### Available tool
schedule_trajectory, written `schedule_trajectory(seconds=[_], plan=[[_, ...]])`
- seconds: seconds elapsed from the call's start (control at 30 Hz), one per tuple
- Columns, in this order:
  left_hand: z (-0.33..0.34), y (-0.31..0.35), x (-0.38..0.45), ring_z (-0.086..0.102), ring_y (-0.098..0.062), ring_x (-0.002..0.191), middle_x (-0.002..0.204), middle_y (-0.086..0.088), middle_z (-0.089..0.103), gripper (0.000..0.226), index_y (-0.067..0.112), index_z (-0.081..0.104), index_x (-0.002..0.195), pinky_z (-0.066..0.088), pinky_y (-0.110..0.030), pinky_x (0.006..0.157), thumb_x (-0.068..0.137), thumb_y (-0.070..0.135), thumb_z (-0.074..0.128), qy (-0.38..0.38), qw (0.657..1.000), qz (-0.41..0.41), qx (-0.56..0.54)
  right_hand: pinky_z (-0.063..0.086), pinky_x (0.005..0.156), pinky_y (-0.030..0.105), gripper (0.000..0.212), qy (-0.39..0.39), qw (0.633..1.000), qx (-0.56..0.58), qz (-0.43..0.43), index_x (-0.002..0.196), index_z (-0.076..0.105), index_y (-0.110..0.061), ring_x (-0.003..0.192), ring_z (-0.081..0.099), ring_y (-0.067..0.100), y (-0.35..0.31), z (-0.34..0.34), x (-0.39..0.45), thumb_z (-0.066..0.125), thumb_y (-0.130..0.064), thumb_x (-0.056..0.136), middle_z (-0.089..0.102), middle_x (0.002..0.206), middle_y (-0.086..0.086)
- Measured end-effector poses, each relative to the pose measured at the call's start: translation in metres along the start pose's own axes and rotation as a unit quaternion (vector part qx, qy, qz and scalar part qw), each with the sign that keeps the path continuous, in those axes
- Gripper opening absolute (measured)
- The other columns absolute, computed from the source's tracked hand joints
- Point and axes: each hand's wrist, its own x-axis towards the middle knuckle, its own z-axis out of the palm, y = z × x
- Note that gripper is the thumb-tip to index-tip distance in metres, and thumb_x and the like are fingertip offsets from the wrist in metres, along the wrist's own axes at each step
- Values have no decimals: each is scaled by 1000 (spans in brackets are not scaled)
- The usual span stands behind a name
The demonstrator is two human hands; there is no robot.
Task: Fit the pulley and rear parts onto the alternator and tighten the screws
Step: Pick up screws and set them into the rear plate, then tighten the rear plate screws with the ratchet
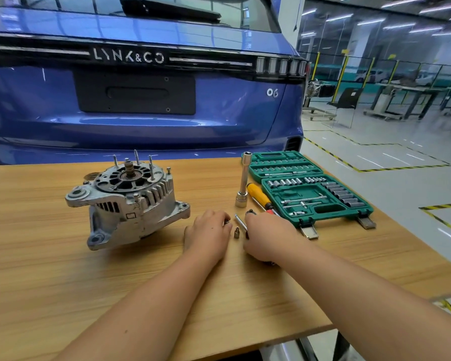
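The grey alternator [126,201] lies on the wooden table [63,269], left of centre, its bare shaft and several studs pointing up. My left hand [206,234] rests on the table to its right, fingers curled round a small metal piece [227,220] that peeks out at the fingertips. My right hand [267,237] grips a ratchet handle; only its silver shaft [241,222] shows past the fingers. A small socket [236,232] stands on the table between the two hands.
A long silver socket wrench [243,181] and a yellow-handled screwdriver [258,195] lie beyond my hands. An open green socket case [307,188] sits at the right. A blue car's tail [141,87] rises right behind the table. The table's right edge drops to the workshop floor.
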Motion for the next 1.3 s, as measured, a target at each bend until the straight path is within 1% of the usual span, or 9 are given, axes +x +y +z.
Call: schedule_trajectory(seconds=[0.2,0.3,0.4,0.5,0.6,0.73,0.93,1.2,1.3], plan=[[-7,-7,-12,53,-19,118,117,7,61,26,31,66,116,42,-38,93,98,44,51,13,1000,-3,-23,49,63,37,22,86,993,82,24,117,45,-19,82,58,25,2,-27,-6,53,-26,97,54,90,1],[-13,-13,-23,55,-19,115,115,7,64,26,30,68,113,44,-37,93,97,45,54,13,1000,-11,-23,43,56,29,25,111,978,174,3,115,53,-20,76,57,14,4,-56,-14,63,-25,93,61,93,-1],[-19,-19,-35,57,-19,112,112,7,65,24,30,68,109,45,-37,90,97,46,55,13,1000,-7,-13,39,53,21,24,122,970,208,-28,104,65,-23,75,54,5,2,-81,-26,75,-20,83,60,89,-9],[-24,-23,-49,57,-19,109,109,8,65,21,31,67,104,44,-38,89,97,45,54,12,1000,-2,-13,44,50,15,27,140,957,249,-53,100,65,-30,77,58,6,-7,-95,-38,77,-17,80,57,92,-14],[-28,-27,-61,57,-18,109,110,9,65,22,32,67,107,45,-37,90,97,47,54,12,1000,-2,-8,43,54,16,33,175,945,268,-67,110,61,-30,80,58,6,-18,-99,-49,78,-24,83,55,92,-15],[-33,-28,-71,58,-18,107,108,8,65,27,31,68,112,46,-37,88,98,47,52,7,1000,5,-3,46,68,19,39,175,954,224,-98,128,63,-24,93,59,12,-31,-97,-57,73,-27,90,63,114,-2],[-39,-27,-78,58,-19,94,93,8,64,18,31,62,89,49,-40,86,98,44,53,6,1000,12,-6,54,86,30,47,145,973,131,-124,142,55,-19,107,61,20,-47,-99,-64,65,-26,96,64,125,3],[-40,-26,-78,56,-18,90,88,11,60,20,32,56,83,46,-38,80,99,43,51,0,1000,19,-4,57,90,36,46,107,982,77,-138,143,52,-19,108,62,23,-52,-106,-59,62,-24,99,64,126,5],[-39,-26,-78,56,-18,91,88,11,60,19,32,58,85,44,-38,80,99,43,51,1,1000,19,-3,58,86,35,45,99,982,59,-148,142,54,-18,101,63,22,-55,-110,-54,63,-23,98,65,121,5]])
